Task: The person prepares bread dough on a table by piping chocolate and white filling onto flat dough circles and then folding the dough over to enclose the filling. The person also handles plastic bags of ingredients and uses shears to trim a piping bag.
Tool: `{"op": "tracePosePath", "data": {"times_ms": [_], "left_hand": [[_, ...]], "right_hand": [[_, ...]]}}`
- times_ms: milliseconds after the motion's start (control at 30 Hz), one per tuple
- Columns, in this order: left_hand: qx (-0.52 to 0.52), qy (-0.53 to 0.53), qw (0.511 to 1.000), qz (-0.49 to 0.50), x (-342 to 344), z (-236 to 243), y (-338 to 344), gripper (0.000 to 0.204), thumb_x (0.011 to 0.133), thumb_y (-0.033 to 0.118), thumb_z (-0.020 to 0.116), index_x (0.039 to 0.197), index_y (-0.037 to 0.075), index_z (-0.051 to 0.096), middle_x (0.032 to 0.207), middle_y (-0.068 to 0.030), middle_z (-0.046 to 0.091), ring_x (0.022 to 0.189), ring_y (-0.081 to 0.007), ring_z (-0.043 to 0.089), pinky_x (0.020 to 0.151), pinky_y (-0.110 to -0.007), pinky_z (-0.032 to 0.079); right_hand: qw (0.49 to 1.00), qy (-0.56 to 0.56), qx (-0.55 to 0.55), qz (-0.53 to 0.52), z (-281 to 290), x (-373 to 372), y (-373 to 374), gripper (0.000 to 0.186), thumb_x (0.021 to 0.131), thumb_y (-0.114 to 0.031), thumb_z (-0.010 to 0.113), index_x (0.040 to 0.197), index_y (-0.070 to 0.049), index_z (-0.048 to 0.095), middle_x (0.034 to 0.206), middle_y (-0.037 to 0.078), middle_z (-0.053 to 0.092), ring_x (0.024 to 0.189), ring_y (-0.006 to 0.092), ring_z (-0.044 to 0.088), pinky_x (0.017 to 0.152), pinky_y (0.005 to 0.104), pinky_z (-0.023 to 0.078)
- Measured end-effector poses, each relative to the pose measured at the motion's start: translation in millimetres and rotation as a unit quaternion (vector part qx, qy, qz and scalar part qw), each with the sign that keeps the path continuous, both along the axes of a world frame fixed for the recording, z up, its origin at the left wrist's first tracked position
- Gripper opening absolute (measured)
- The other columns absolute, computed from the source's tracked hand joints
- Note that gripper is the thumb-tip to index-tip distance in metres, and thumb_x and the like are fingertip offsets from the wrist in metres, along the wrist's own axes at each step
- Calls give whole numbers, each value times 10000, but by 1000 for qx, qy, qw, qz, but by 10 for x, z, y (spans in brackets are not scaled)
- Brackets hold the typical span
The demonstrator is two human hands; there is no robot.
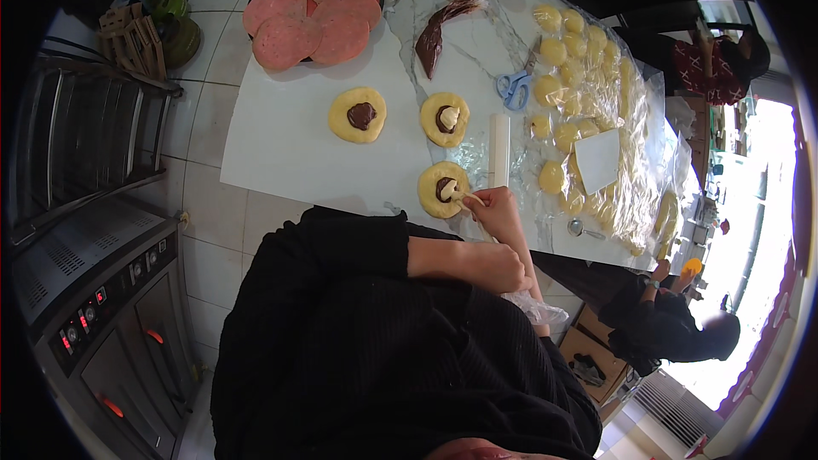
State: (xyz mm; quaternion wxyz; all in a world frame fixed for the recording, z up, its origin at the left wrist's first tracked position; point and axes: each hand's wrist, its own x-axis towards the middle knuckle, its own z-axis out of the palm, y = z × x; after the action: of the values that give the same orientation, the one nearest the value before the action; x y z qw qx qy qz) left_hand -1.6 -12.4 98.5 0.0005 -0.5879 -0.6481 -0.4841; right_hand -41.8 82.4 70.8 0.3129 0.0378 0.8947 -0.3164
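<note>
My right hand (pixel 493 206) pinches the narrow tip of a clear piping bag (pixel 542 313) over the nearest dough round (pixel 433 204). That round carries brown filling with pale cream on top, right by my fingertips. Reaching across from the left, my left hand (pixel 508 268) is closed in a fist around the bag, whose loose plastic end hangs out beyond it. Just behind lies a second dough round (pixel 445 139) with brown filling and a cream dab. A third dough round (pixel 340 117), to the left, bears only brown filling.
Plastic sheeting (pixel 629 132) covers many dough balls on the right. A white stick-like bar (pixel 499 152), blue scissors (pixel 514 90) and a brown-filled piping bag (pixel 430 41) lie on the table. Pink round slices (pixel 281 27) sit back left. An oven (pixel 102 290) stands left; two people are at right.
</note>
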Motion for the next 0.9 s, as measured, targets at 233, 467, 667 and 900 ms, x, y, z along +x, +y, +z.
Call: {"op": "tracePosePath", "data": {"times_ms": [233,467,667,900], "left_hand": [[27,12,1000,7,33,-44,50,125,690,116,531,644,12,479,470,-127,525,479,-252,598,417,-333,453],[32,65,997,-1,68,-50,111,123,710,122,508,660,14,474,453,-114,513,464,-245,594,400,-318,441],[36,74,997,2,95,-55,127,129,716,125,500,656,17,464,451,-116,512,466,-244,596,401,-318,442],[43,81,996,-6,101,-35,143,139,725,129,493,649,19,454,453,-117,515,467,-244,599,399,-319,441]], "right_hand": [[999,16,-4,-28,-22,23,-41,170,766,-149,628,802,12,670,517,35,571,451,64,507,437,241,400],[998,22,-35,-39,-110,61,20,179,757,-127,635,813,42,658,532,37,579,455,57,506,431,227,400],[999,18,-40,-30,-113,77,-8,188,737,-154,646,816,15,669,520,51,571,465,54,472,432,248,385],[999,25,-14,-34,-36,56,-59,199,719,-169,658,808,9,673,509,63,560,464,68,464,439,262,393]]}}
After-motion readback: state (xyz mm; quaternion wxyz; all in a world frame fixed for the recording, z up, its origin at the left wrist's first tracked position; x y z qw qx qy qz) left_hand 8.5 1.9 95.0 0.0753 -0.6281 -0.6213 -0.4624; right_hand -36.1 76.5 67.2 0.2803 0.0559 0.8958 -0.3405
